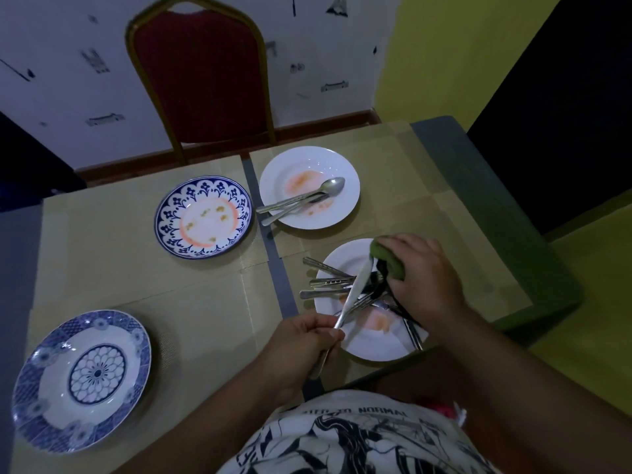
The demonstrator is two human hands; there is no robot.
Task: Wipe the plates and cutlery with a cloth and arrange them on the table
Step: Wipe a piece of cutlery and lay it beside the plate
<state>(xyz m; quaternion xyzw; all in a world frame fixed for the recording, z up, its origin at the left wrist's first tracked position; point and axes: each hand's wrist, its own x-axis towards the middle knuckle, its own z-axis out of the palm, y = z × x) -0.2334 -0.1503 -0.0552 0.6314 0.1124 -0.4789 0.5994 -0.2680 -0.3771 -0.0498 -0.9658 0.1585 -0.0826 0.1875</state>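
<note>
Wiping one knife over the near white plate.
The left hand (301,343) pinches the knife (354,292) handle; the right hand (424,275) clutches the green cloth (386,258) at its blade. Next, probably, laying it on the counter (205,295).

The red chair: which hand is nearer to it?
Right. The right hand, gripping the green cloth, is farther up the table toward the red chair. The left hand holds a knife near the person's body.

- Left hand (301,347), lower centre of the frame, fingers curled and pinched closed, forearm running to the bottom edge.
- Right hand (422,273), right of centre, palm down, fingers clenched.
</note>
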